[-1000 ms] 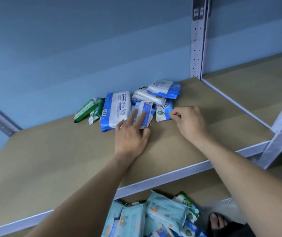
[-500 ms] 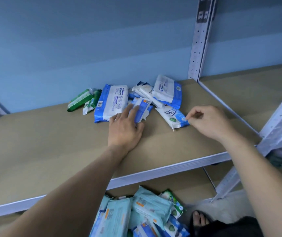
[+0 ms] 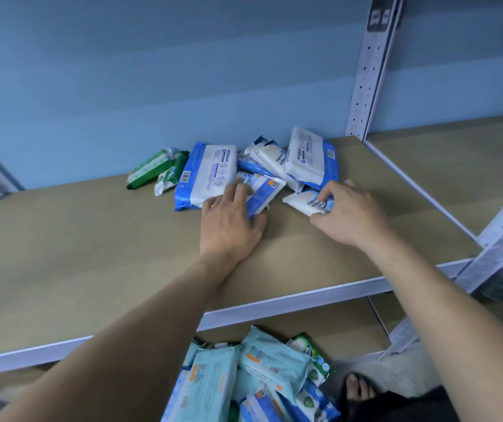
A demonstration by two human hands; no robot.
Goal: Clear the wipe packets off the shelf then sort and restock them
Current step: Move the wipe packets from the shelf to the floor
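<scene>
Pinching white packet point(image 3: 303, 203), right hand point(image 3: 350, 217) curled round its right end, long axis parallel to front edge of shelf point(image 3: 92, 254); left hand point(image 3: 229, 223) flat, fingers straight, on blue packet point(image 3: 265, 193) just beside.

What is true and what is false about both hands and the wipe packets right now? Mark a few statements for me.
The left hand rests on a small blue-and-white plastic wipe packet. True.
The right hand grips a green packet. False: it grips a small white plastic packet with blue print.
The green plastic packets lie at the pile's left end, untouched. True.
The tan shelf board holds no packets. False: a pile lies near its back.
Below the shelf lie heaped pale teal packets. True.
</scene>
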